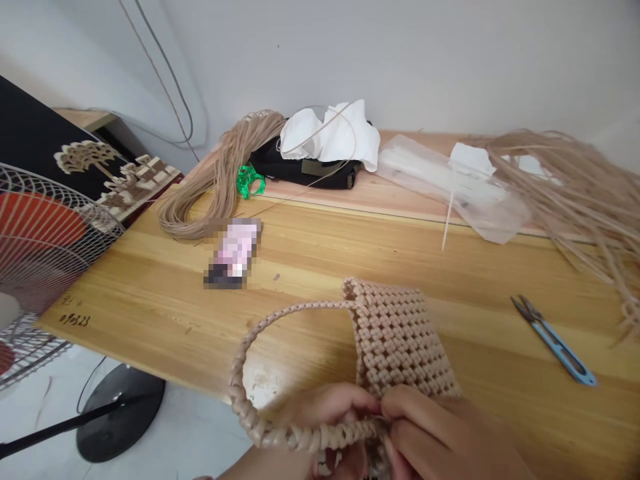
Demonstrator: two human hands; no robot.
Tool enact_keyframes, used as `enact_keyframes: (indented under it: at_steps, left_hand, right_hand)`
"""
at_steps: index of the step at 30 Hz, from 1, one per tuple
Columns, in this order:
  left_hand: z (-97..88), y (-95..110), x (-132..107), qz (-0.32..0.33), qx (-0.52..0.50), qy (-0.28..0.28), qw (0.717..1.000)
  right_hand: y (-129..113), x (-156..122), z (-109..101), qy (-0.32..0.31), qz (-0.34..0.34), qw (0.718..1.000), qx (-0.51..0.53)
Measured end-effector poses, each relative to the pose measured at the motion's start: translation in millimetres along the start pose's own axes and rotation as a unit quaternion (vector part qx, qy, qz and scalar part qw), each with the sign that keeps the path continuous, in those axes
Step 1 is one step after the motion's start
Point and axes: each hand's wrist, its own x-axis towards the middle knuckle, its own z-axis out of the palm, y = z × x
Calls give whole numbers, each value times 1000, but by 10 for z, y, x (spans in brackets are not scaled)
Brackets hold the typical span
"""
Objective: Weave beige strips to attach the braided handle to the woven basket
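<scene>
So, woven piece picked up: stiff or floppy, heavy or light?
The woven piece is probably light for its size: gaps show throughout the weave. It likely flexes but keeps some shape: thick strands interlock. Its looped strap seems springy, holding a wide curve.

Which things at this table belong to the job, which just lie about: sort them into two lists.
Likely belong:
woven piece
wrapped handle, at the hands
left strand bundle
right strand bundle
blue snips

Apparently just lying about:
blurred rectangular object
green item
black pouch
white sheets
plastic bag
</scene>
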Motion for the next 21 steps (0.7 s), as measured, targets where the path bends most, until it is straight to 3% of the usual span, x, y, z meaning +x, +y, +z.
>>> enact_keyframes:
  at_steps: [1, 8, 11, 15, 21]
  left_hand:
    - [20, 19, 3, 4, -20, -47, 999]
    - [191, -88, 101, -89, -172, 40, 980]
    - [212, -101, 120, -125, -181, 63, 974]
    - [189, -121, 133, -123, -156, 81, 977]
    - [177, -124, 175, -89, -143, 99, 981]
  right_hand:
    - [3, 25, 8, 18, -1, 1000, 1]
    - [17, 135, 20, 5, 13, 1000, -2]
    - [50, 170, 20, 29, -4, 1000, -8]
    - [65, 214, -32, 40, -16, 999, -15]
    - [21, 179, -186, -18, -2, 997, -70]
